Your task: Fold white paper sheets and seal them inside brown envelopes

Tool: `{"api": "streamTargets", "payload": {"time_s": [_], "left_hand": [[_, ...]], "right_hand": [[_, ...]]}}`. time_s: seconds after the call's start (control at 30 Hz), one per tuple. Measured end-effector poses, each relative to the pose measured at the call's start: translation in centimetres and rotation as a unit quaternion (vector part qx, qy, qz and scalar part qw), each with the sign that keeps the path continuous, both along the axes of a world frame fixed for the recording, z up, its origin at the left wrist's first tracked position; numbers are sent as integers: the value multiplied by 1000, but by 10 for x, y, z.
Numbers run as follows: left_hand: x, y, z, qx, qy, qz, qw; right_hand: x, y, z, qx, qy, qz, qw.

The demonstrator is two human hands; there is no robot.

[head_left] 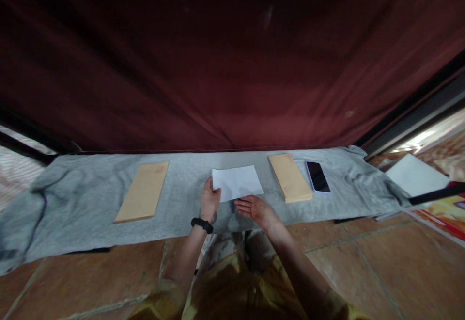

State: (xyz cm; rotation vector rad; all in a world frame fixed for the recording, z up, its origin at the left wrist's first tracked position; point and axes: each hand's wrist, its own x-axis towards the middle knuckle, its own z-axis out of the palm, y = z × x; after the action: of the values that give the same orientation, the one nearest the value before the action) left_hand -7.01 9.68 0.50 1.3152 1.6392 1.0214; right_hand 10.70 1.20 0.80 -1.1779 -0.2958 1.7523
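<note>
A white sheet of paper [238, 182], with a faint crease near its middle, is held just above the grey cloth. My left hand [209, 200], with a black band on the wrist, pinches the sheet's left edge between thumb and fingers. My right hand [256, 209] lies at the sheet's lower edge, fingers stretched out flat and pointing left. Whether its fingertips touch the paper I cannot tell. To the right lies a stack of brown envelopes [289, 178]; another brown envelope stack [143, 191] lies to the left.
A smartphone [318, 177] lies right of the right-hand envelopes. Grey cloth [189, 179] covers the low surface, with a dark red curtain [232, 77] hanging behind it. A white sheet-like object [417, 174] and a colourful printed package [445, 216] are at the far right. Tiled floor [348, 252] shows in front.
</note>
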Motion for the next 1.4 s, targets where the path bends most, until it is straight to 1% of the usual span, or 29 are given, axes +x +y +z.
{"api": "streamTargets", "payload": {"time_s": [0.07,0.1,0.13,0.17,0.2,0.23,0.27,0.3,0.33,0.37,0.4,0.43,0.47,0.5,0.53,0.57,0.63,0.7,0.73,0.77,0.83,0.9,1.03,1.27,1.4], "left_hand": [[0,-3,2,-4,85,-18,996],[1,-4,3,-8,123,-25,992],[2,-5,5,-12,155,-28,987],[3,-6,7,-15,183,-29,983],[4,-7,8,-16,208,-28,978],[5,-7,10,-16,228,-27,973],[5,-8,11,-16,246,-28,969],[4,-8,12,-18,261,-30,965],[3,-9,13,-21,275,-32,961],[2,-11,14,-20,289,-35,956],[1,-12,14,-9,309,-36,950],[1,-14,14,16,331,-35,943],[2,-15,14,53,353,-35,933],[4,-17,13,101,368,-40,923],[7,-17,11,152,372,-58,914],[10,-18,8,195,364,-91,906],[20,-16,2,249,332,-192,889],[28,-13,-4,264,317,-288,864],[30,-11,-7,263,321,-319,852],[32,-9,-10,261,331,-337,842],[33,-4,-14,256,355,-351,828],[31,0,-15,252,380,-351,818],[31,13,-16,241,415,-346,806],[38,41,-17,234,421,-336,810],[41,48,-16,228,409,-333,819]], "right_hand": [[6,-3,-1,50,-109,45,992],[7,-2,-1,84,-173,48,980],[9,0,-1,121,-240,39,962],[9,3,-1,162,-306,25,938],[10,6,-2,208,-370,20,905],[10,10,-2,254,-432,31,865],[10,13,-3,301,-492,55,815],[10,16,-5,345,-553,85,754],[11,17,-7,377,-603,115,693],[11,18,-10,395,-639,140,645],[12,18,-12,404,-666,159,606],[12,17,-15,409,-687,170,576],[12,16,-17,411,-702,175,555],[13,15,-19,414,-711,177,540],[13,15,-20,416,-717,177,531],[13,14,-20,418,-720,176,525],[13,13,-20,424,-723,174,517],[13,12,-20,434,-720,172,513],[13,12,-19,440,-718,169,513],[13,12,-19,446,-715,166,512],[14,12,-19,457,-710,160,512],[14,11,-19,465,-706,156,510],[15,10,-20,471,-702,153,512],[15,9,-14,455,-682,187,542],[15,9,-12,448,-668,191,563]]}}
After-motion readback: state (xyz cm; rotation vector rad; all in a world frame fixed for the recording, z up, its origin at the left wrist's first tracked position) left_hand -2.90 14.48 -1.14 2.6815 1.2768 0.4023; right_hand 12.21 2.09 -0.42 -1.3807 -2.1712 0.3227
